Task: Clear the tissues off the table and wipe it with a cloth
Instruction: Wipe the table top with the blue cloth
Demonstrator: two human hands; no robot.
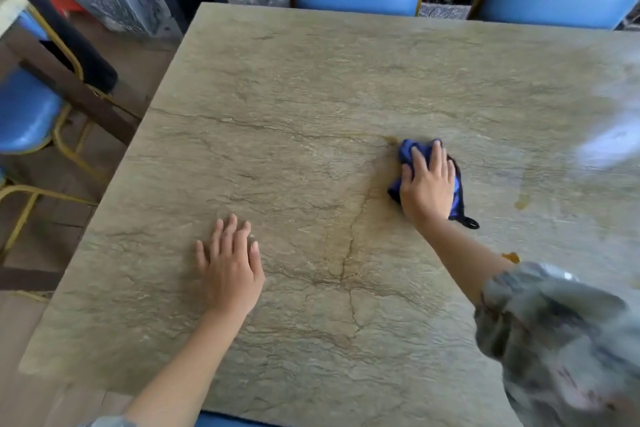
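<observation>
Right hand (427, 189) presses a bunched blue cloth (408, 152) onto the table (311, 97); fingers curl over it, cloth protruding beyond the fingertips. Left hand (230, 267) lies flat on the table, fingers straight, slightly apart, holding nothing. Brown stains (521, 201) lie right of the right-hand fingers.

Readable text: I find none anywhere in the frame.
Bench (311, 114): only stone veining, no print that I can read.
Cloth (407, 149): no label that I can read.
</observation>
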